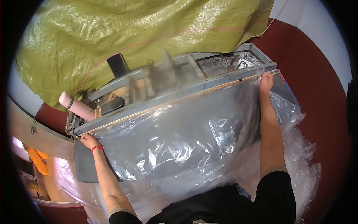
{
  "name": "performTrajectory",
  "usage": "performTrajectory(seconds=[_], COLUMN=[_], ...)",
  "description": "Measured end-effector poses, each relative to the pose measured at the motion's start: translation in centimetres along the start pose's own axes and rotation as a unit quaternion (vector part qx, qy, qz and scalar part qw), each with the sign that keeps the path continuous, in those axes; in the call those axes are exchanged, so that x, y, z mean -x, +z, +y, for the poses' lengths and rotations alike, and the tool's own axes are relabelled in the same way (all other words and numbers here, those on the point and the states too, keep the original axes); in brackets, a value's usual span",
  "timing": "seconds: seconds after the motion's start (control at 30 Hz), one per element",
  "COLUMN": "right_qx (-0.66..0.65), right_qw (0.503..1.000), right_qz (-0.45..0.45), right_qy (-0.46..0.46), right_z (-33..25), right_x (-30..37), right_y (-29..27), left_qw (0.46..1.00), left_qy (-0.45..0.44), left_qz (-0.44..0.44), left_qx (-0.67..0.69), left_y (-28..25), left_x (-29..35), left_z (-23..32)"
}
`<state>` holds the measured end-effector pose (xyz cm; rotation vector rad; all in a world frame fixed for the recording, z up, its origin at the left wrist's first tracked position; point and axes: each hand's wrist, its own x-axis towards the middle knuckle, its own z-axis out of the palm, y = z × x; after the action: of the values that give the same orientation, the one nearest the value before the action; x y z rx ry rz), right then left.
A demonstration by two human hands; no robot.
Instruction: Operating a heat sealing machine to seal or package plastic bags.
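A wide sheet of clear plastic film spreads over a dark grey surface in front of me. Its far edge runs along a tan strip on the front of a long grey metal frame. At the strip's left end, my left hand, with a red bracelet on the wrist, is closed on the film's edge. My right hand is closed on the film near the strip's right end. The fingertips of both hands are partly hidden. The frame's middle looks blurred.
A pink cylinder and a black box-like object rest at the frame's left end. Behind it lie a dark phone and a yellow-green woven sheet. Crumpled film hangs at the right above the red-brown floor.
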<state>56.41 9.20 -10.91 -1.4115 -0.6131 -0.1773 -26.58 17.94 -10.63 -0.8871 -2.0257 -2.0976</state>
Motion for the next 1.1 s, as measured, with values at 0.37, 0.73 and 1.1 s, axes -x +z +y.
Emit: performTrajectory(seconds=[0.37, 0.73, 1.1], right_qx=[0.261, -0.077, -0.160], right_qw=[0.933, 0.964, 0.901], right_qz=[0.029, 0.032, -0.371], right_qy=[-0.245, 0.252, 0.159], right_z=[-11.9, 0.2, -27.0], right_x=[2.6, 2.8, 6.7], right_y=[-15.5, -25.3, -6.0], left_qw=[0.922, 0.574, 0.494], left_qy=[-0.017, 0.039, -0.192], left_qz=[-0.347, -0.812, -0.830], left_qx=[0.168, 0.098, 0.175], left_y=[-14.6, -26.8, -23.1], left_x=[4.1, 25.5, 25.0], left_z=[10.6, 16.1, 8.7])
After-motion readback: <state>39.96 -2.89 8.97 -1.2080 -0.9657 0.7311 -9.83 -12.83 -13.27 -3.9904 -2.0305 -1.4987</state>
